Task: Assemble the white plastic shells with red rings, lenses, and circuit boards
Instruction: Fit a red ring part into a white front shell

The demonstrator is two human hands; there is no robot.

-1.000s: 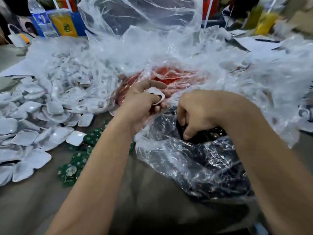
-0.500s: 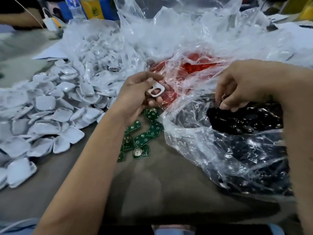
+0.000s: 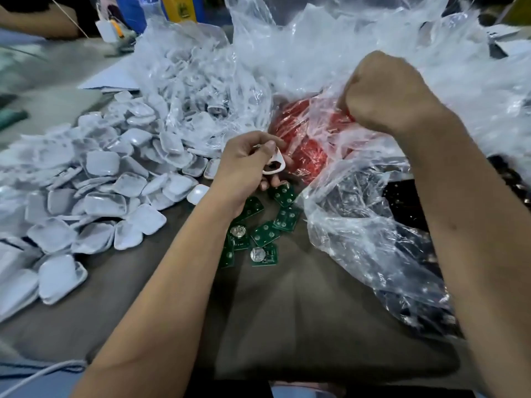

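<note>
My left hand (image 3: pixel 244 165) holds a white plastic shell (image 3: pixel 276 165) with a hole in it, pinched between thumb and fingers above the table. My right hand (image 3: pixel 382 93) is curled into the clear bag of red rings (image 3: pixel 310 145); its fingertips are hidden in the plastic, so what they hold cannot be seen. Several green circuit boards (image 3: pixel 260 234) lie loose on the table just below my left hand. A big heap of white shells (image 3: pixel 106 179) covers the left side. A clear bag of dark parts (image 3: pixel 388 214) sits on the right.
Crumpled clear plastic bags (image 3: pixel 287 53) fill the back of the table. Bottles and a blue container (image 3: pixel 172 10) stand at the far edge. Another person's arm (image 3: pixel 34 21) shows at the top left. Brown table surface (image 3: pixel 287 311) lies in front of me.
My right hand has risen from the bag of dark parts and moved up into the bag of red rings. My left hand keeps hold of the white shell.
</note>
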